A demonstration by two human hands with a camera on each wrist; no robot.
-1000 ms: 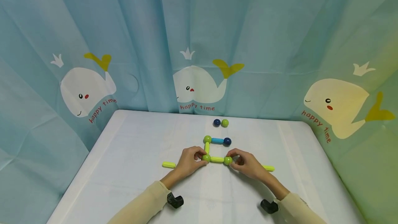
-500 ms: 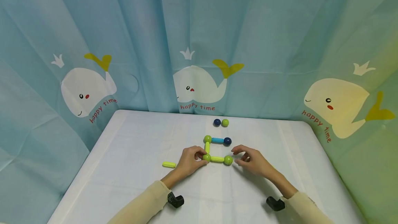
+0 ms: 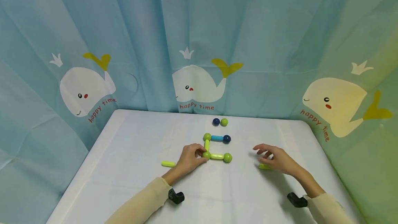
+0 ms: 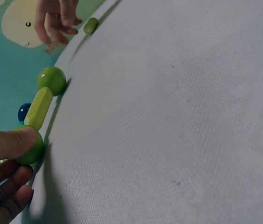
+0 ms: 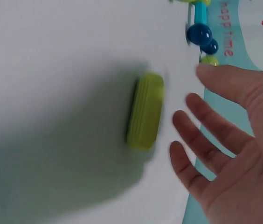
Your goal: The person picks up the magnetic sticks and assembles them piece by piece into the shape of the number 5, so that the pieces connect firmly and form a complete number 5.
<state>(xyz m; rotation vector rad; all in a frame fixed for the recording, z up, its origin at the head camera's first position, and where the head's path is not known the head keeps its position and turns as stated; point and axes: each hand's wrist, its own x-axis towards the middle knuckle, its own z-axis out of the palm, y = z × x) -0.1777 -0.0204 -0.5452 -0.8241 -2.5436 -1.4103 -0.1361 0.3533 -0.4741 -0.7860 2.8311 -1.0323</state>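
My left hand [image 3: 190,160] pinches the green ball [image 4: 30,148] at the near left corner of a joined ball-and-stick shape. From that ball one yellow-green stick [image 3: 217,156] runs right to another green ball [image 3: 228,157]. A second yellow-green stick [image 3: 206,145] leads back to a far green ball [image 3: 207,137], where a blue stick [image 3: 217,138] ends in a dark blue ball [image 3: 227,139]. Over on the right, my right hand [image 3: 276,158] hovers with fingers spread, holding nothing. Close by it lies a loose yellow-green stick [image 5: 145,112], partly hidden by the hand in the head view.
Toward the back of the white table [image 3: 140,130] sit a loose dark blue ball [image 3: 216,122] and a loose green ball [image 3: 224,122], side by side. Another yellow-green stick [image 3: 168,164] lies left of my left hand. A whale-print curtain [image 3: 267,44] hangs behind the table.
My right hand has let go of the right-hand green ball and moved right, toward the loose stick. The left hand keeps its pinch on the corner ball.
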